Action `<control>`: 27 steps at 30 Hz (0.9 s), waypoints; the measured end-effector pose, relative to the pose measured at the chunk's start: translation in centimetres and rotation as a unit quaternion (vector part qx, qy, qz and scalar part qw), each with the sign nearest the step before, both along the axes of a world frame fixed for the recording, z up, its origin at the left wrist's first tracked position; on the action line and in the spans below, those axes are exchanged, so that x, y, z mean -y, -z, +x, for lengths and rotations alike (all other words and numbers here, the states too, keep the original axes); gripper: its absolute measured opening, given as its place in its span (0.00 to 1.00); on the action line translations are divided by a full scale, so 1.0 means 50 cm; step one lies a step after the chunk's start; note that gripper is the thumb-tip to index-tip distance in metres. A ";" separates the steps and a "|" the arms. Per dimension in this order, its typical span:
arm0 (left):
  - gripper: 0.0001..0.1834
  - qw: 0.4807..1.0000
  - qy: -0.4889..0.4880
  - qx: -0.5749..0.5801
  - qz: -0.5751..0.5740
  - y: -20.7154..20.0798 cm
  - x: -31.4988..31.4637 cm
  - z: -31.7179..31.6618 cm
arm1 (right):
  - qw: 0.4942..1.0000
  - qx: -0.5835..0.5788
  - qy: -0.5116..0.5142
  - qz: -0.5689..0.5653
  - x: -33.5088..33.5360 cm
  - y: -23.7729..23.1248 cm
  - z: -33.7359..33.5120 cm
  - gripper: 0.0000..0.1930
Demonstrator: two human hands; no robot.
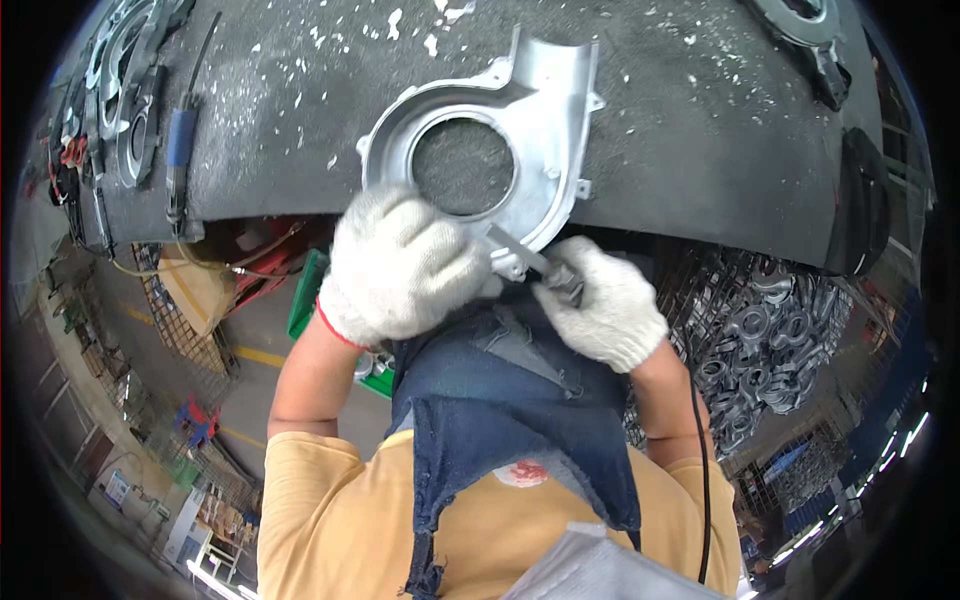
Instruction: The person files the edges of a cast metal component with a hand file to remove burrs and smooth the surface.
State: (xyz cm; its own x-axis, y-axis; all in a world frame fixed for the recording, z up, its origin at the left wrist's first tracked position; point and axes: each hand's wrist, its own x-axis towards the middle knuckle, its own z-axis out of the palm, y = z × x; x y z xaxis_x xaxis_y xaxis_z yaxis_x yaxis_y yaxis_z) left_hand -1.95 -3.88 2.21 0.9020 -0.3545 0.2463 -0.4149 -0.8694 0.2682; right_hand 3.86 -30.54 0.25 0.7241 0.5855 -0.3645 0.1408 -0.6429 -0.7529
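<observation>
A silver cast-metal housing [545,110] with a large round opening lies on the dark grey bench top [700,120], hanging a little over its near edge. My left hand [400,265], in a white knit glove, presses down on the housing's near-left rim. My right hand [600,300], also gloved, grips a slim metal hand tool [525,255] whose tip touches the housing's near edge. A black cable [700,450] runs down along my right forearm.
Another blue-handled tool [180,150] lies at the bench's left. Round metal parts [130,90] are stacked far left, and one more [810,30] sits top right. A wire basket of grey castings [770,340] stands below right. A green crate [305,295] sits under the bench.
</observation>
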 end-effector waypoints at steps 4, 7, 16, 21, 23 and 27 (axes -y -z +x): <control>0.16 0.996 -0.027 0.035 -0.077 -0.012 0.015 0.015 | 0.958 -0.240 -0.147 0.055 0.009 -0.019 0.060 0.09; 0.18 1.000 -0.005 -0.006 -0.030 -0.012 0.031 0.007 | 0.933 -0.346 -0.069 0.068 0.012 -0.020 0.076 0.14; 0.18 0.995 -0.074 -0.038 -0.062 -0.043 0.087 -0.004 | 0.994 0.096 -0.005 0.055 0.002 -0.023 -0.010 0.14; 0.18 0.986 -0.115 0.026 -0.117 -0.035 0.123 0.006 | 0.976 0.213 0.042 0.010 -0.014 -0.015 -0.025 0.23; 0.19 0.987 -0.122 0.008 -0.105 -0.041 0.120 0.010 | 0.972 0.228 0.051 0.017 -0.010 -0.005 -0.027 0.23; 0.22 0.985 -0.150 0.017 -0.084 -0.045 0.115 0.004 | 0.964 0.254 0.074 0.024 -0.001 0.000 -0.037 0.21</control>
